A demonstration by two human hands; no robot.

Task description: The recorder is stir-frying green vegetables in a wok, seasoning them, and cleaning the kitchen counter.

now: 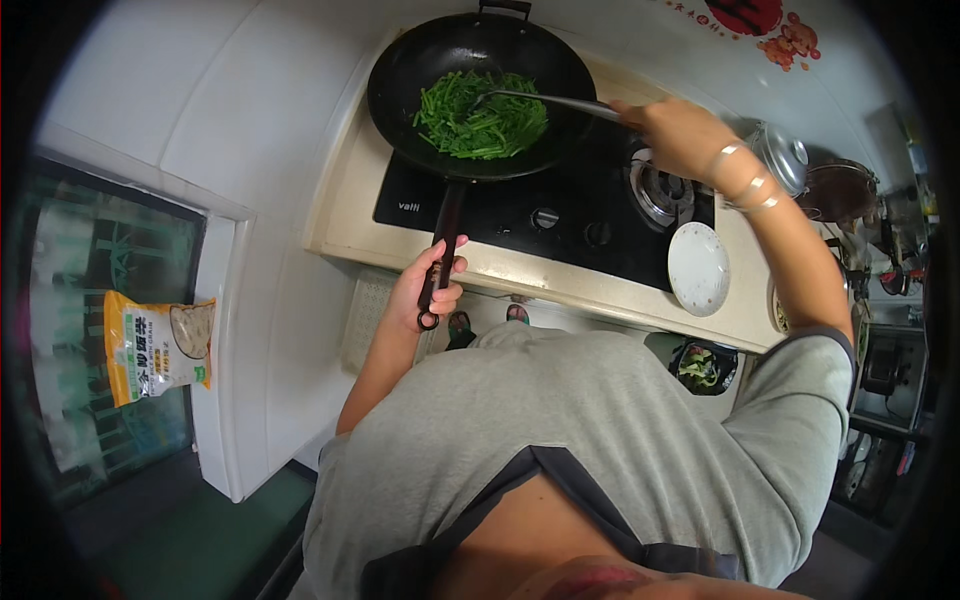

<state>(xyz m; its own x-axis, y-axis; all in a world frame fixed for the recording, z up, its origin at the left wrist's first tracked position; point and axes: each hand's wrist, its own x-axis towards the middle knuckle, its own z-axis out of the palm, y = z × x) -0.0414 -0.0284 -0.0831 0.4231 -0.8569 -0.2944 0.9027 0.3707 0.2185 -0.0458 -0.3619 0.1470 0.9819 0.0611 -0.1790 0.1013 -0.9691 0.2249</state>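
Note:
A black wok (390, 97) sits over the left side of a black gas hob (510, 214). My left hand (435, 289) grips the wok's dark handle (450, 217) near its ring end. Chopped green leafy stalks (484, 116) lie in the bottom of the wok. My right hand (679, 139) holds a metal spatula (559, 99) by its handle, and its far end is among the greens, partly hidden by them. Beside the right burner (660, 187), a white plate (699, 268) stands at the front of the hob.
A lidded metal pot (780, 157) and a dark pan (840, 191) stand beyond my right forearm. Below the counter edge (525, 274) a black-lined bin (703, 367) holds vegetable scraps. At the left, a bag of rice (161, 349) rests on the window ledge.

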